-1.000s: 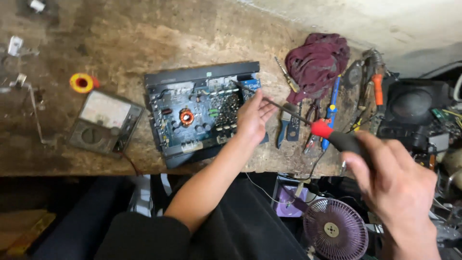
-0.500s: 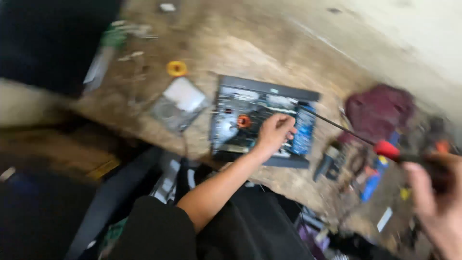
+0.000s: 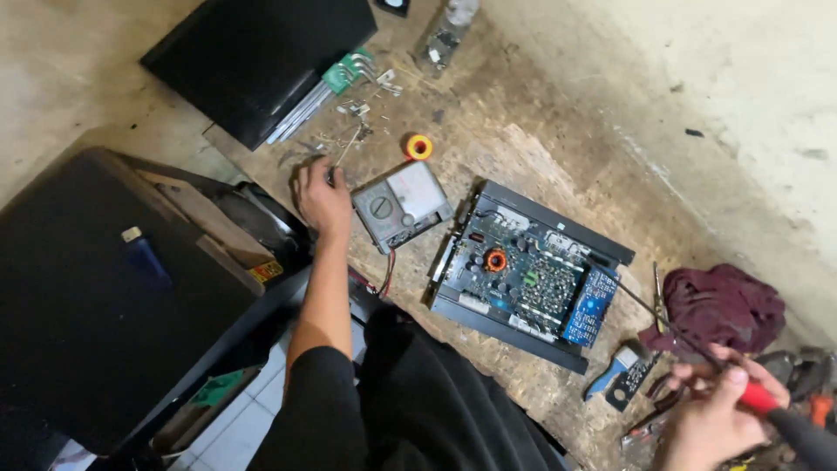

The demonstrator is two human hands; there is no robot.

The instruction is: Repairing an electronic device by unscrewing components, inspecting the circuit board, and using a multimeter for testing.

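Two hands out: right hand [image 3: 711,419] closed round red-handled soldering iron [image 3: 757,397] at near right, tip over open amplifier board [image 3: 527,275] mid-desk [image 3: 523,139]. Left hand [image 3: 321,196] farther left, fingers curled on small item, can't tell what, just beside grey multimeter [image 3: 401,208]; yellow tape roll [image 3: 419,146] beyond.

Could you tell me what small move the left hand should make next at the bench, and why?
Probably close the left hand on the thin wire-like piece under its fingertips and lift it. The hand is stretched to the far left, beside the grey multimeter, while the right hand holds the red-handled soldering iron, tip towards the open circuit board. What the fingers touch is too small to tell.
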